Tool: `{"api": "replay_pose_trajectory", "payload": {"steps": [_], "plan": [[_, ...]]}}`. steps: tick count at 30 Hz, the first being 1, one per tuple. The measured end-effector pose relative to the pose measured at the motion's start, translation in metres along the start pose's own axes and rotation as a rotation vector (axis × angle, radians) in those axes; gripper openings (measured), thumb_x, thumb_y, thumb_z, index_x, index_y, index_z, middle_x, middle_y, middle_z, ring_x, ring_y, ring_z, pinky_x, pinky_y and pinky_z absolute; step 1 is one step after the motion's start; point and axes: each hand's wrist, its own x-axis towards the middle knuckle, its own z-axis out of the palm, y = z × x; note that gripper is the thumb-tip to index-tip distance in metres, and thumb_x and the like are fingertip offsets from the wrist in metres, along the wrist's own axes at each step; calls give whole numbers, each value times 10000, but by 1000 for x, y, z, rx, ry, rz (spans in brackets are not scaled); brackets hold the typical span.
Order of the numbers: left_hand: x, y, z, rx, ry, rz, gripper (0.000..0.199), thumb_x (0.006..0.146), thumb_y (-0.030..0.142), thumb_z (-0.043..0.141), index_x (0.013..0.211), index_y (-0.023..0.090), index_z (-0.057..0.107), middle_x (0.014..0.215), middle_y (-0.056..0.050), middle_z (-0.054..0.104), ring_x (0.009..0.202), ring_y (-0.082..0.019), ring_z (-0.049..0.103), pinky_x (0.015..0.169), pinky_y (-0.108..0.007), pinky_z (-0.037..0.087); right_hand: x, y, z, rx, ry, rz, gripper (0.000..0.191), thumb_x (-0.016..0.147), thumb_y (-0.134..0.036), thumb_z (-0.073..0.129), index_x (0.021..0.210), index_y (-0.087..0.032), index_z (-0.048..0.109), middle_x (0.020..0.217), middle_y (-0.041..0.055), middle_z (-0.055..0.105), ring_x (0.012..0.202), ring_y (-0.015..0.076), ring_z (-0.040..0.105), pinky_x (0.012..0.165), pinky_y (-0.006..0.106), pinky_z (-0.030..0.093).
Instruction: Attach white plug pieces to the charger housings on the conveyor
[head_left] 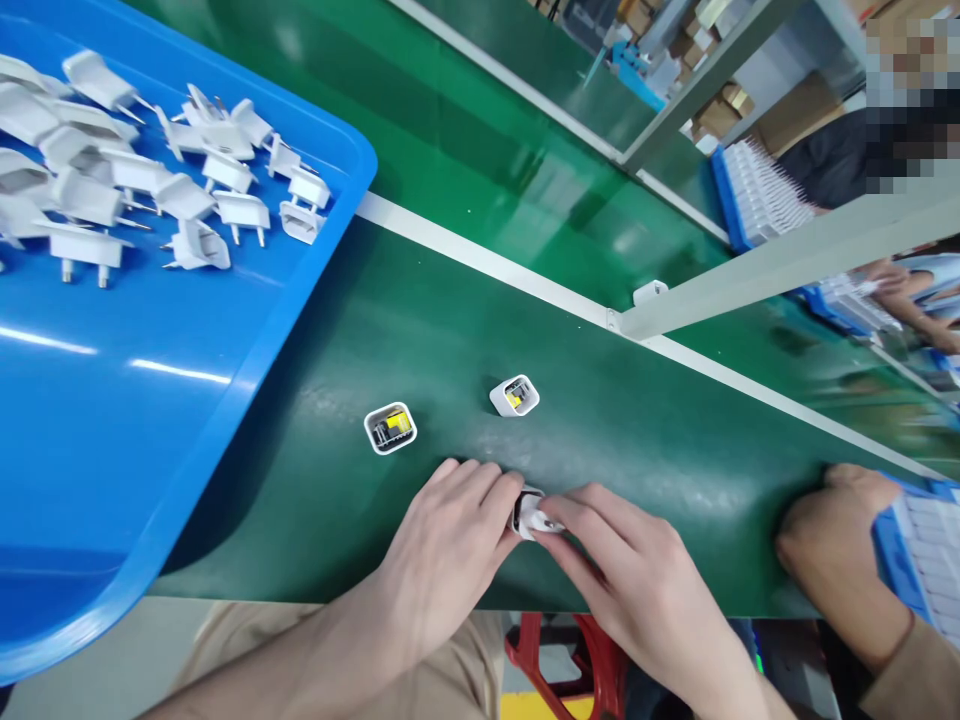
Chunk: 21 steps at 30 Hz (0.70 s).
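My left hand is closed around a small white charger housing just above the green table, its fingers covering most of it. My right hand pinches a white plug cover with metal pins against the housing's open end. Whether the two parts are joined cannot be made out. Beyond my hands, two more charger housings stand on the table, one to the left and another to the right. Their open ends face up and show black and yellow parts inside.
A large blue tray at the left holds many white plug covers. A metal frame post and rail cross the table's far side, with a white piece behind. At right, a co-worker's hand rests beside a blue tray.
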Motion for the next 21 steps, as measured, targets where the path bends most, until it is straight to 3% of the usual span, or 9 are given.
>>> {"api": "replay_pose_trajectory", "payload": {"steps": [4, 9, 14, 21], "plan": [[1, 1, -2, 9, -4, 3, 143, 929, 117, 671, 962, 203, 561, 898, -34, 646, 762, -237, 570, 696, -395, 420, 2, 1, -2, -25, -33, -39, 143, 1099, -211, 492, 1060, -198, 628, 908, 49, 688, 749, 157, 637, 654, 278, 492], [2, 0, -1, -12, -6, 14, 107, 959, 121, 618, 990, 202, 555, 914, -34, 649, 767, -228, 565, 695, -399, 425, 3, -3, -1, -148, -54, -61, 181, 1031, -61, 481, 1050, -170, 625, 827, 34, 636, 687, 173, 549, 610, 310, 423], [2, 0, 0, -28, -7, 13, 84, 984, 121, 580, 987, 201, 555, 887, -25, 636, 767, -224, 557, 696, -397, 413, 4, -5, 7, -220, 48, -101, 246, 993, -10, 438, 979, -172, 621, 777, 38, 608, 662, 183, 474, 592, 320, 394], [4, -1, -1, -39, -31, -2, 211, 893, 108, 732, 996, 196, 570, 881, -2, 618, 777, -226, 557, 718, -395, 428, -1, -2, 30, -200, 162, -79, 225, 981, 3, 469, 1032, -173, 599, 816, 41, 615, 678, 181, 465, 616, 305, 386]]}}
